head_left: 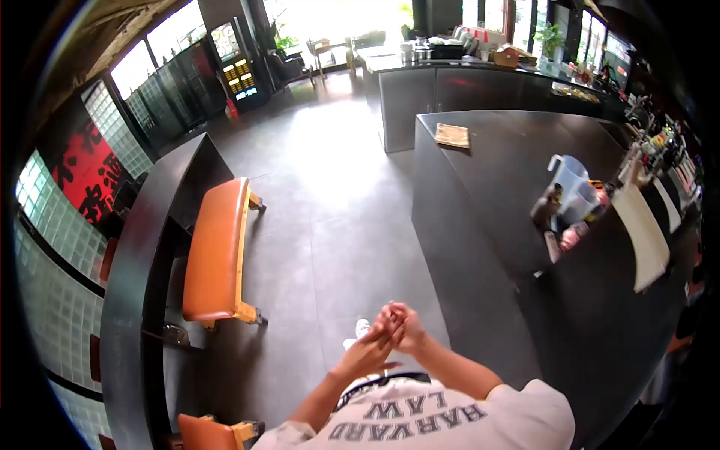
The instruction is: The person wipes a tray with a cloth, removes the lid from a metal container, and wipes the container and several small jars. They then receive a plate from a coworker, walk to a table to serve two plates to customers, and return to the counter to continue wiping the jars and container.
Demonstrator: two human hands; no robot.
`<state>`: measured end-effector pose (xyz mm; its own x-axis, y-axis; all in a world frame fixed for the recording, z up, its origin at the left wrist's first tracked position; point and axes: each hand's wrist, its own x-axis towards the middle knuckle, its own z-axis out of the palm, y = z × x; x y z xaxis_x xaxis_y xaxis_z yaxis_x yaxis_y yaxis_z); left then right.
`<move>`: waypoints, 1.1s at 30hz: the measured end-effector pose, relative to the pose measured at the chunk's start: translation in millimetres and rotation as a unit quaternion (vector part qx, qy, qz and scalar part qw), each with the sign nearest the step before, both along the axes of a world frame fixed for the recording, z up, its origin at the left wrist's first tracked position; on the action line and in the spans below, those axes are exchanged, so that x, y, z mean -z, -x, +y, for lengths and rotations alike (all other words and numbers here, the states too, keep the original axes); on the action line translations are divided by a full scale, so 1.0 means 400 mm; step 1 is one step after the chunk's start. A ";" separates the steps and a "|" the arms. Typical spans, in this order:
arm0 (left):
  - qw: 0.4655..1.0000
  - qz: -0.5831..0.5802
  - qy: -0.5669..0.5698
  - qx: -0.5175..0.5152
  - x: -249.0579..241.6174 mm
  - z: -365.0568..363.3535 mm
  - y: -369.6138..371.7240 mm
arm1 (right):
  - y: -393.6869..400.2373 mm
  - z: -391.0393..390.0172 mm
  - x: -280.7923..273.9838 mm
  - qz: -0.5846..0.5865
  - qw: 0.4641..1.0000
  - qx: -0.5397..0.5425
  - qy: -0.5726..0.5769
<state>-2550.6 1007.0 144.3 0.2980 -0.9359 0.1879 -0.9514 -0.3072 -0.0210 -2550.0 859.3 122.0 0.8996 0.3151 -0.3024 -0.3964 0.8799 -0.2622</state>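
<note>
In front of my waist, my left hand (375, 342) and my right hand (408, 331) are pressed together with their fingers wrapped about each other. Whether anything small is between them is hidden. Just below the hands is the lower edge of my white shirt (450, 403) with dark lettering, with a dark waistband (388, 379) beyond it. A white shoe (363, 328) shows on the grey floor past my left hand.
An orange padded bench (217, 255) stands left, beside a dark counter (133, 300). At right, a dark counter (487, 176) bears a folded tan cloth (452, 136), a translucent pitcher (570, 174) and bottles. A red extinguisher (232, 109) stands far left; another counter (405, 97) stands behind.
</note>
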 end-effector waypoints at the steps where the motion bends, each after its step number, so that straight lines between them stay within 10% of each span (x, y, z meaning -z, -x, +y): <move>1: 0.993 0.086 0.074 0.016 -0.007 -0.005 -0.110 | -0.096 -0.024 0.029 -0.008 0.998 0.015 -0.054; 16: 0.971 0.208 0.046 0.112 -0.014 -0.348 -1.606 | -1.128 -0.565 0.116 0.074 0.890 0.450 0.025; 21: 0.938 0.261 -0.212 -0.089 -0.002 -0.383 -2.094 | -1.672 -0.685 0.050 0.055 0.906 0.419 0.036; 26: 0.951 0.260 -0.010 -0.166 0.021 -0.327 -2.609 | -2.302 -0.723 0.026 0.025 0.979 0.193 0.063; 33: 0.867 0.250 -0.183 -0.390 0.040 -0.278 -3.417 | -3.019 -0.796 -0.020 -0.001 0.971 0.155 0.182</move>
<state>-1183.9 895.9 128.2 0.8257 -0.3837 -0.4136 -0.3766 -0.9207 0.1023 -1342.5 541.0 129.8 0.9349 -0.0986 -0.3410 -0.1264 0.8052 -0.5794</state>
